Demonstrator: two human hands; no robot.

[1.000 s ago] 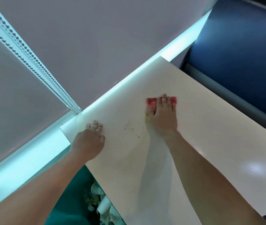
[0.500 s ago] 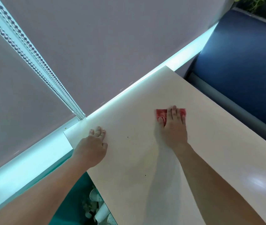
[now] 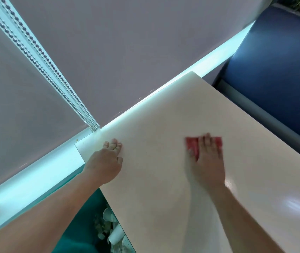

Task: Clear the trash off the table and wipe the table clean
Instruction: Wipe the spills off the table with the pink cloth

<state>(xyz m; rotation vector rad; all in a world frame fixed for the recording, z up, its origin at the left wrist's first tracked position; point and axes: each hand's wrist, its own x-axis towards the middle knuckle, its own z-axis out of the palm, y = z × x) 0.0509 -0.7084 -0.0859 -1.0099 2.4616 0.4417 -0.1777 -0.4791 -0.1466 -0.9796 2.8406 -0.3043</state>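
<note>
Grey blinds (image 3: pixel 127 42) fill the top, bead chains (image 3: pixel 41 57) upper left, glowing sill (image 3: pixel 26 183) underneath, blue seat (image 3: pixel 277 73) upper right, teal seat (image 3: pixel 79 234) bottom left.

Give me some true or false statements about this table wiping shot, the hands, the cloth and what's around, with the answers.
The right hand presses a red cloth flat on the table. True.
The left hand grips a spray bottle. False: it rests on the table near a corner, holding nothing.
Trash lies on the tabletop. False: white cups lie below its edge, in a teal bin.
A blue seat stands beside the table. True.
</note>
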